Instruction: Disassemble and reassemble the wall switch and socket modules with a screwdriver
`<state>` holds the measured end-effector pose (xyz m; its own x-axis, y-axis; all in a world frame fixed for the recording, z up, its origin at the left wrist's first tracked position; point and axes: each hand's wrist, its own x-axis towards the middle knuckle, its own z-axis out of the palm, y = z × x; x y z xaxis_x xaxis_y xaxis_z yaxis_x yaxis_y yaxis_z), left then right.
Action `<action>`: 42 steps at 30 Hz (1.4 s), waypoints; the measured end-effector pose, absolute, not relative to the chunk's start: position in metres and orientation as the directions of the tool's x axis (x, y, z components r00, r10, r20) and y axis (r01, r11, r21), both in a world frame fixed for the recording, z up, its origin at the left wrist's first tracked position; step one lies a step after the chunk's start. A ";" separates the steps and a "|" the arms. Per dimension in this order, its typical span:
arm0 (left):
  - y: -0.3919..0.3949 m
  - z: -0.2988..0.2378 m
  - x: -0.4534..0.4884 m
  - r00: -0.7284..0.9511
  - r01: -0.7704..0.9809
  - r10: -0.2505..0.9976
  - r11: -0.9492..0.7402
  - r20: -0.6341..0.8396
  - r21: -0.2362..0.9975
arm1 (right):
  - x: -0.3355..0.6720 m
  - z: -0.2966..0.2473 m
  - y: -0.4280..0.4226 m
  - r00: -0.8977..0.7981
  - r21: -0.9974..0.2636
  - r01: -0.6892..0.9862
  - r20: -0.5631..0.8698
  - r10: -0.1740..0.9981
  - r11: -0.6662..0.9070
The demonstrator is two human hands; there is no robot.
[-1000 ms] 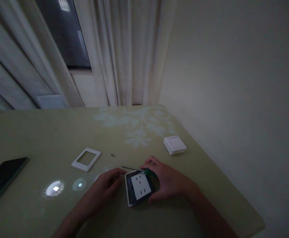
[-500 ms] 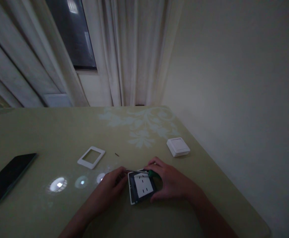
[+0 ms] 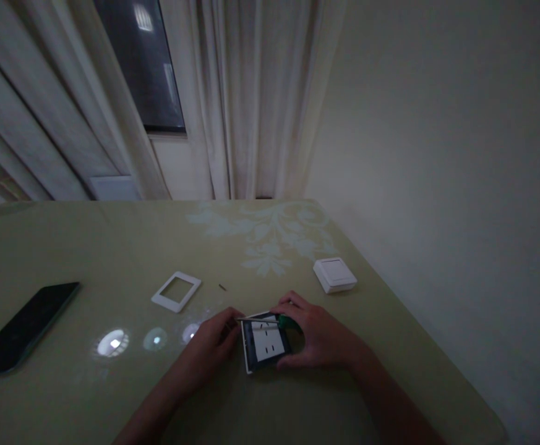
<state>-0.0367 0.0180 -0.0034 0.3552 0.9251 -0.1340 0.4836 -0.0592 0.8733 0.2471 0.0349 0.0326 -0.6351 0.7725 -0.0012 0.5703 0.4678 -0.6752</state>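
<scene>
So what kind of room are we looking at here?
Probably a room in a home, though I can't be sure: long pale curtains hang beside a dark window, and there's a glossy greenish table with a leafy pattern on its top.

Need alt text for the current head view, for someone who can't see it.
A person's right hand holds a green-handled screwdriver over a socket panel, its tip at the left hand. Beyond, on a greenish table, lie a white frame, a small thin piece and a white box; a dark slab lies far left.
</scene>
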 end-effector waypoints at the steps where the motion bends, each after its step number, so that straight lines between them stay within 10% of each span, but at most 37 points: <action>1: 0.018 -0.004 -0.037 0.355 0.481 0.925 -0.061 -0.131 0.875 | 0.247 0.031 0.036 -0.636 -0.689 0.559 0.000 0.772 0.461; 29: 0.017 -0.002 -0.032 0.343 0.497 0.935 -0.097 -0.093 0.862 | 0.250 0.022 0.045 -0.640 -0.807 0.465 -0.023 0.768 0.363; 42: 0.020 -0.003 -0.039 0.079 0.359 0.987 -0.161 0.142 0.919 | 0.249 0.026 0.043 -0.598 -0.841 0.430 0.007 0.801 0.328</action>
<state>-0.0387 0.0196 -0.0033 0.0789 0.9867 0.1424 0.3586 -0.1614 0.9194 0.2493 0.0435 0.0265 -0.5981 0.8014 0.0066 0.4301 0.3280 -0.8411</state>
